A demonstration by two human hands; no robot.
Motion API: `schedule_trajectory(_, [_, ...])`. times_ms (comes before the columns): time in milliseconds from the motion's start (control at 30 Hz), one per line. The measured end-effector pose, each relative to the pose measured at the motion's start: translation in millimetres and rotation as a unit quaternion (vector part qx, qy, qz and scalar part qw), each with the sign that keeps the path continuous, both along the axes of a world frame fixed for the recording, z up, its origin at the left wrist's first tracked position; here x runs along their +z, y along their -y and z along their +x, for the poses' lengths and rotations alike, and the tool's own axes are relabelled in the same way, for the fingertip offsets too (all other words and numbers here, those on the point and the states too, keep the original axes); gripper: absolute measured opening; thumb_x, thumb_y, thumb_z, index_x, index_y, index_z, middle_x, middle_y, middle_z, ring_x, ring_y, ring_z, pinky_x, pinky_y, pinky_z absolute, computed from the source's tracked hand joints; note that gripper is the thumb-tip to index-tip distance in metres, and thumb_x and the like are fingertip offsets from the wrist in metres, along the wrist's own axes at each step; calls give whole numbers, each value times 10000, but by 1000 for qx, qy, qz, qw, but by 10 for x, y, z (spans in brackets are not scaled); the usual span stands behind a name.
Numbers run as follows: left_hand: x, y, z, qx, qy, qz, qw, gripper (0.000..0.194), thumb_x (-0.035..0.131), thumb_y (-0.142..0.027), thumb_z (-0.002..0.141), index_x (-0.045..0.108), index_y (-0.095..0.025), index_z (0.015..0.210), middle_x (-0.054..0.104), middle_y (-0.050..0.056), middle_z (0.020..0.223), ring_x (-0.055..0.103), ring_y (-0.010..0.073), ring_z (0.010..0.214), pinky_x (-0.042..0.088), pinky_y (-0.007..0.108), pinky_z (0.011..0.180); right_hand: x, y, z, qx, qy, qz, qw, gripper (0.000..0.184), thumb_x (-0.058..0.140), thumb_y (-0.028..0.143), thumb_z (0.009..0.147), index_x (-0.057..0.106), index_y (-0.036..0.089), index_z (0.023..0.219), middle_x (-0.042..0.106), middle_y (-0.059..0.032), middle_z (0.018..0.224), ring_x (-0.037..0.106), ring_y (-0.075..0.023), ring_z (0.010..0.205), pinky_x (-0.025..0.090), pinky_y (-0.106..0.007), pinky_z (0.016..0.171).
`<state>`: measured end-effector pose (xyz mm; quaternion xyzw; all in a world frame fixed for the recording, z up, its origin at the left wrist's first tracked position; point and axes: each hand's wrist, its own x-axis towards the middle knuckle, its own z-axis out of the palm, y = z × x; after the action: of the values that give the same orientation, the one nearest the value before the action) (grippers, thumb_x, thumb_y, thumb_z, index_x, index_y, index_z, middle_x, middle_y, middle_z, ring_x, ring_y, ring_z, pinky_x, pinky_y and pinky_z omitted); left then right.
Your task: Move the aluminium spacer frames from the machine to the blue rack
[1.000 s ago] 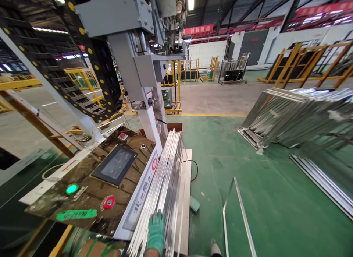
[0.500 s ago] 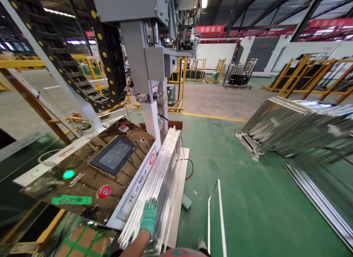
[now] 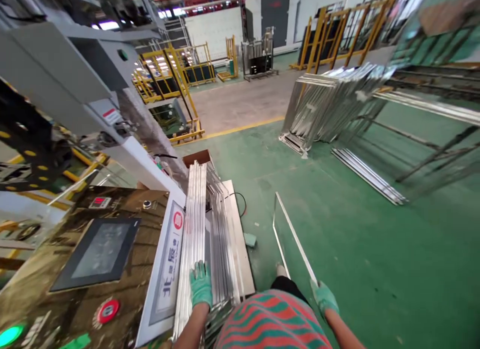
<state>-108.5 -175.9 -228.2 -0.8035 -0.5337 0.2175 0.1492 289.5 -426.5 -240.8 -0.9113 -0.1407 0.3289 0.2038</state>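
Right hand (image 3: 324, 298) holds frame (image 3: 290, 234) pointing away.

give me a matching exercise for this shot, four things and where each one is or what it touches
Things:
1. left hand in green glove
2. right hand in green glove
3. round red button
4. grey touchscreen

Places:
a. low on the brown control panel
b. flat on the stack of silver metal strips
c. holding the bent silver metal frame
d. above the red button

Pairs: 1-b, 2-c, 3-a, 4-d
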Motion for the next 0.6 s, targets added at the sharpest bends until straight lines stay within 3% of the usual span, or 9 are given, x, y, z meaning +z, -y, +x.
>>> schedule_trajectory(100, [28,4,22,-6,-31,22,999,698,222,76,951,475,-210,1535,396,107,1648,424,273,1523,393,481,1263,98,-248,418,-9,3,-15,1000,335,500,298,1060,711,113,878,735,-183,917,699,-273,851,486,-334,775])
schedule_trajectory(267, [-43,-21,-29,-26,-43,48,998,680,237,55,972,507,-253,1514,445,92,1623,487,244,1485,425,443,1231,347,-453,834,-25,31,21,999,301,517,281,1039,713,114,885,701,-132,817,611,-226,748,405,-313,713])
schedule_trajectory(367, [-164,-43,-110,-39,-46,79,995,688,243,41,979,537,-311,1491,468,62,1617,517,218,1465,441,430,1207,407,-380,766,-45,43,62,996,300,500,325,1049,698,134,932,687,-85,793,587,-198,711,396,-292,689])
schedule_trajectory(500, [-251,-153,-141,-45,-75,82,993,705,303,4,946,555,-370,1487,509,24,1607,540,189,1443,427,409,1208,294,-207,519,-82,44,95,991,278,527,352,1014,641,163,846,631,-32,702,532,-182,640,389,-287,644])
schedule_trajectory(600, [-172,-317,-57,-65,-81,72,992,700,466,-105,857,599,-465,1443,671,1,1462,578,278,1401,373,518,1230,154,-129,380,-91,12,113,989,324,570,272,958,548,188,646,537,4,568,471,-166,578,378,-286,614])
